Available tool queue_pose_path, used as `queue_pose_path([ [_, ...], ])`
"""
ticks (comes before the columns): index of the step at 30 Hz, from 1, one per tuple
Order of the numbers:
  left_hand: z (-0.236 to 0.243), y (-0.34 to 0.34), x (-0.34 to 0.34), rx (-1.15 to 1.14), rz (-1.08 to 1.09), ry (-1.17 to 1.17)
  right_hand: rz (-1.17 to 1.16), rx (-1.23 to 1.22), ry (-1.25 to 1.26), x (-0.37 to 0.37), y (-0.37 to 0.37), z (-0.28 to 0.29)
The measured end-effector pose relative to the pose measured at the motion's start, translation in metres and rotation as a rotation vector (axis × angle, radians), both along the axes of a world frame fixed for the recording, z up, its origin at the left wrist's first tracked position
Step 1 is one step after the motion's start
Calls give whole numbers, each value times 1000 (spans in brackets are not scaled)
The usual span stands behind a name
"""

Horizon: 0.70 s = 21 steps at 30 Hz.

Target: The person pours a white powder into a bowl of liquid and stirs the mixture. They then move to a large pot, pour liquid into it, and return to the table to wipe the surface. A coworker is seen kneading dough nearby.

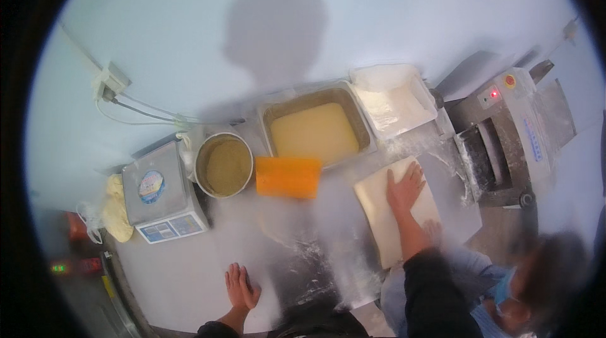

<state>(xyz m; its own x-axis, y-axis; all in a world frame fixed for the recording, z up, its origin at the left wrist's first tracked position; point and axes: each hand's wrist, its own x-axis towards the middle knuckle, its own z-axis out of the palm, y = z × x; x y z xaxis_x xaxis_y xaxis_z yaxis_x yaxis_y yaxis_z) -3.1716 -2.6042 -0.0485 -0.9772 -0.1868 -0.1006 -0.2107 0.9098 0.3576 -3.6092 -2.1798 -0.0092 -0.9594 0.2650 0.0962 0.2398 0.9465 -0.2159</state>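
My right hand lies open on a pale, rectangular dough slab at the right of the work table, its fingers toward the slab's far edge. My left hand rests open near the table's front, fingers together but stretched out on the bare surface. A blurred hand of a co-worker is at the slab's right edge, just beside my right forearm. An orange plastic sheet or scraper lies left of the slab.
Along the wall are a scale, a bagged pale lump, a round pot, a tray of yellow liquid and a white flour bin. A dough machine stands right; a masked co-worker is below it.
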Motion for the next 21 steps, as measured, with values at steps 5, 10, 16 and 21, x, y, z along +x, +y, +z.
queue_pose_path([
  [5, 3, 4, 3, 18, 3, -53, -2, 130, -165, -10, 10, 4],
  [10, 1, 2, 6, 17, -4, -42, 45, 80, -135, -54, 17, 2],
  [16, -1, 1, 4, 34, -7, -18, 68, 25, -246, -71, 13, -4],
  [21, 0, 1, 5, 1, -9, -33, -8, 105, -33, -28, -25, -20],
])
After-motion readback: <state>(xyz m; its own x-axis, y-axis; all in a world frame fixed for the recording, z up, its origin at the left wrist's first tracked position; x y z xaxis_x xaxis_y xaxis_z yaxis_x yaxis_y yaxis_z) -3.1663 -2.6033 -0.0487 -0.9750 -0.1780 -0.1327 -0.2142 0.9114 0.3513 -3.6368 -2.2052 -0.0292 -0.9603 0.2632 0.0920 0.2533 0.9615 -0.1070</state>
